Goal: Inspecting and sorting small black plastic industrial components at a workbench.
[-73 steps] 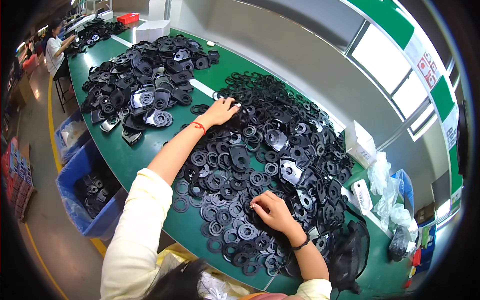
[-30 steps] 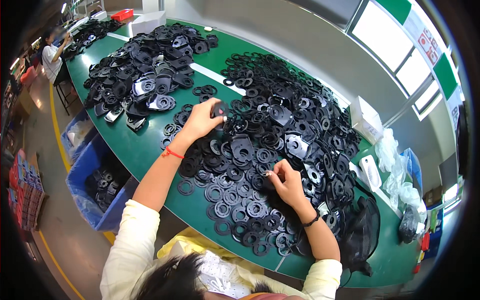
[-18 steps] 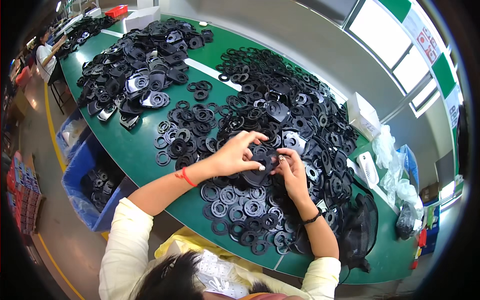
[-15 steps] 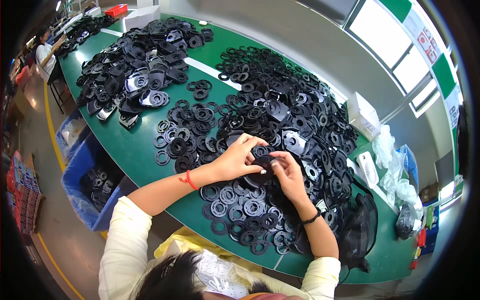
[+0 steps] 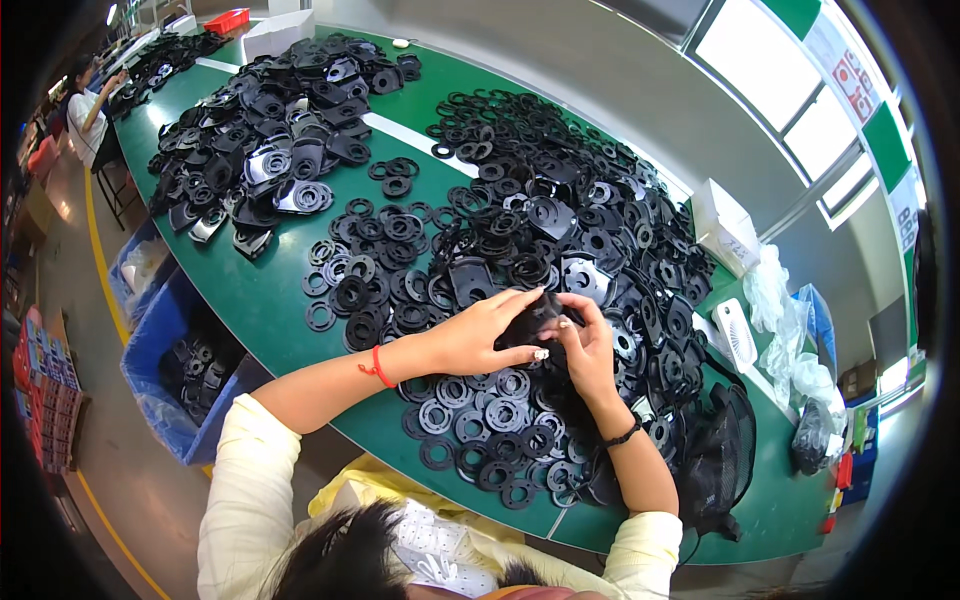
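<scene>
Between my two hands is a black plastic part (image 5: 522,328), partly covered by my fingers and blurred, so its exact shape is unclear. My left hand (image 5: 475,332) grips it from the left with thumb and fingers curved around it. From the right, my right hand (image 5: 588,350) closes on it, its fingertips pinched at the edge. Under and around both hands lie loose black rings (image 5: 506,414) and a large heap of black plates with round holes (image 5: 590,275). More rings (image 5: 368,240) are spread left of the heap.
Another pile of black plates (image 5: 270,140) covers the far left of the green table (image 5: 265,315). A blue lined bin (image 5: 185,380) stands below its left edge. To the right are a black mesh bag (image 5: 720,460), a white box (image 5: 724,228) and plastic bags (image 5: 770,300). A person (image 5: 88,115) sits far left.
My left hand has shifted slightly, its fingers now reaching further over the black part, which has tilted. A black plate behind my left hand has come into fuller view.
</scene>
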{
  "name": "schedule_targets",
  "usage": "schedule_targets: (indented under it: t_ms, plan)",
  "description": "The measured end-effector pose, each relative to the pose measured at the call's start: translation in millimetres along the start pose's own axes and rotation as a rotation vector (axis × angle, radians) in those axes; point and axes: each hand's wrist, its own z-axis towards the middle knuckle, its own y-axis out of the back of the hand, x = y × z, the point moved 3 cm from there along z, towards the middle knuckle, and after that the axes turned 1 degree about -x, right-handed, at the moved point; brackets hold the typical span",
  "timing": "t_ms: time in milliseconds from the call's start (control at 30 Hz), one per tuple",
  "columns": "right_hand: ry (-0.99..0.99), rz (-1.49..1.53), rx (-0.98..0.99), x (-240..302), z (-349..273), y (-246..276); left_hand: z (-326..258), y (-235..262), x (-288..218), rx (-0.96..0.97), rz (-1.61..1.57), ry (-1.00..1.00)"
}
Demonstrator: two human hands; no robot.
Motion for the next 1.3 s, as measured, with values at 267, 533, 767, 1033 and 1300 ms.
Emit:
schedule_targets:
  t_ms: [267,533,767,1033,1300]
  plan:
    - [0.205,-0.299,-0.103,9,3,4,2,1,20,-0.087,-0.656,0.439]
    - [0.382,-1.26,-0.021,3,10,-7,5,11,25,-0.212,-1.091,0.572]
    - [0.407,-1.568,-0.028,-8,24,-3,4,12,27,-0.23,-1.167,0.68]
    - [0.384,-1.447,-0.127,-3,25,9,4,15,24,-0.238,-1.152,0.728]
    - [0.237,-0.854,-0.239,7,25,16,3,7,28,-0.175,-1.13,0.702]
